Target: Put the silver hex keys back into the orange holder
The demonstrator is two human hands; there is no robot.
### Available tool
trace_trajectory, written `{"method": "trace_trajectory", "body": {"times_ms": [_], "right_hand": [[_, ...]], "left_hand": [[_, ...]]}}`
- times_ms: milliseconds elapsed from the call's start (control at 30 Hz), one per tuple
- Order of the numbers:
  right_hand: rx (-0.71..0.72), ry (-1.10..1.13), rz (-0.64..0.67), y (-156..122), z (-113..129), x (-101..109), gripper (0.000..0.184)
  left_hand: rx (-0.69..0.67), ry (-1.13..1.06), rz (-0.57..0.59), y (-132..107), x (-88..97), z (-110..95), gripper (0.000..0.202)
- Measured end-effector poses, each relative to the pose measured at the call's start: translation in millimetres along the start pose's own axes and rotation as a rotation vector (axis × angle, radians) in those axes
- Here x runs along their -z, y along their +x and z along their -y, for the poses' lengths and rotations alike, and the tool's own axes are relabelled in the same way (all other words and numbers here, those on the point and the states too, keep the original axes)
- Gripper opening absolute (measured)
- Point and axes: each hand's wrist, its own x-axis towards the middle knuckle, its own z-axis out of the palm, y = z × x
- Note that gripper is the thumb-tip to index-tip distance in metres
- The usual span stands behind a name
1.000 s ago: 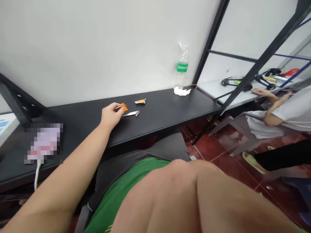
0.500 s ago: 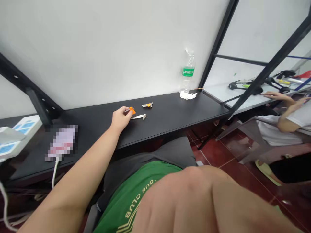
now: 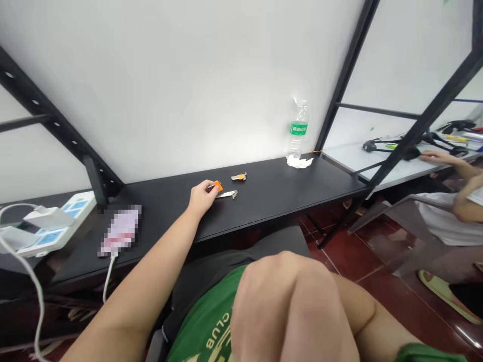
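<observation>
My left hand (image 3: 202, 197) rests low over the black desk, its fingers pinched on a small orange plastic holder (image 3: 218, 186), with a thin dark piece showing beside it. Just under and to the right of those fingertips lies a row of silver L-shaped hex keys (image 3: 228, 194); whether they touch the hand I cannot tell. Farther back is a smaller hex key set (image 3: 239, 177) with an orange holder around it. My right hand (image 3: 294, 306) looms large near the camera, fingers curled in. Whatever it may hold is hidden.
A plastic bottle (image 3: 298, 131) with a green label stands at the back right by crumpled tissue (image 3: 300, 162). A blurred-out device (image 3: 119, 230) on a white cable and a power strip (image 3: 71, 221) lie left. Black frame posts flank the desk (image 3: 279, 188). Another person's arm (image 3: 445, 160) is at right.
The view has shifted, so the desk and its things sit lower and farther right. My left hand keeps its pinch on the orange holder. My curled right hand has turned slightly near the camera.
</observation>
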Motion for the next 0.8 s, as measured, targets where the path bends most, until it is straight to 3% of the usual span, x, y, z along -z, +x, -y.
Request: {"method": "trace_trajectory", "body": {"times_ms": [33,100,133,233,267,333,400,500,800], "right_hand": [[0.033,0.023,0.127,11.2,-2.7,14.3,0.039],[0.051,0.006,0.158,34.4,-17.6,50.2,0.04],[0.013,-0.044,0.024,46.0,-30.1,71.3,0.035],[-0.126,-0.34,-0.728,77.1,-81.8,136.5,0.014],[-0.229,-0.413,-0.839,85.6,-100.7,155.1,0.009],[-0.285,-0.405,-0.853,99.0,-134.6,182.2,0.013],[-0.308,-0.348,-0.81,108.1,-159.4,195.2,0.02],[-0.296,-0.254,-0.756,115.4,-179.0,198.2,0.019],[-0.164,-0.176,-0.702,113.9,-193.1,198.1,0.018]], "left_hand": [[-0.007,-0.003,0.008,-0.7,0.7,-0.4,0.022],[-0.029,-0.017,0.034,-2.4,2.4,-1.6,0.022],[-0.039,-0.027,0.052,-3.2,3.3,-2.2,0.023],[-0.063,-0.05,0.085,-4.9,5.1,-2.4,0.026],[-0.068,-0.055,0.088,-5.1,5.4,-1.9,0.026],[-0.071,-0.059,0.091,-5.4,5.6,-0.5,0.026],[-0.071,-0.06,0.095,-5.7,5.6,0.9,0.025],[-0.072,-0.063,0.108,-6.4,5.4,1.4,0.025],[-0.086,-0.058,0.113,-8.0,6.2,-3.5,0.021]]}}
